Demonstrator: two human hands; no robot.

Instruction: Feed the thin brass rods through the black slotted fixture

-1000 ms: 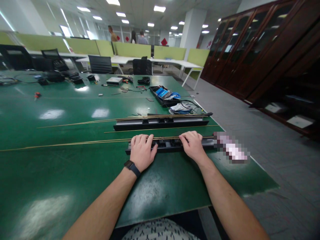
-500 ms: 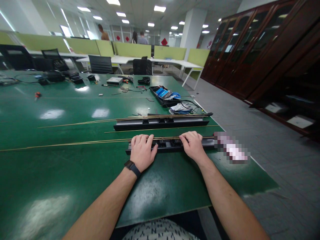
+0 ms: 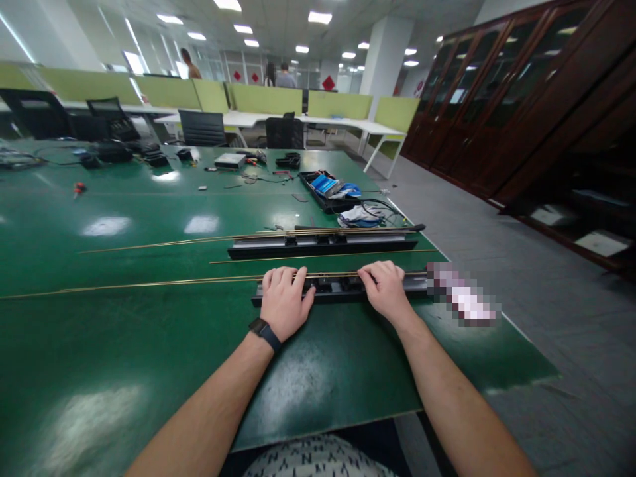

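A long black rail with a silvery channel (image 3: 340, 286) lies crosswise on the green table in front of me. Thin brass-coloured rods (image 3: 163, 283) run along its far edge and stick out well to the left. My left hand (image 3: 285, 301) is wrapped over the rail's left part, fingers across the rods and thumb on the near side. Towards the right, my right hand (image 3: 385, 288) pinches the rods at the rail between thumb and fingertips. The fingertips of my left hand are partly hidden behind the rail.
Beyond lies a second black rail (image 3: 322, 249) topped with more rods, and a single rod (image 3: 268, 259) between the rails. A black tray (image 3: 320, 199) with blue items and a grey-white glove (image 3: 360, 215) sit behind. A pixelated patch covers something at right.
The view has shifted very slightly. Both hands keep the same hold on the rail and rods, with no clear movement.
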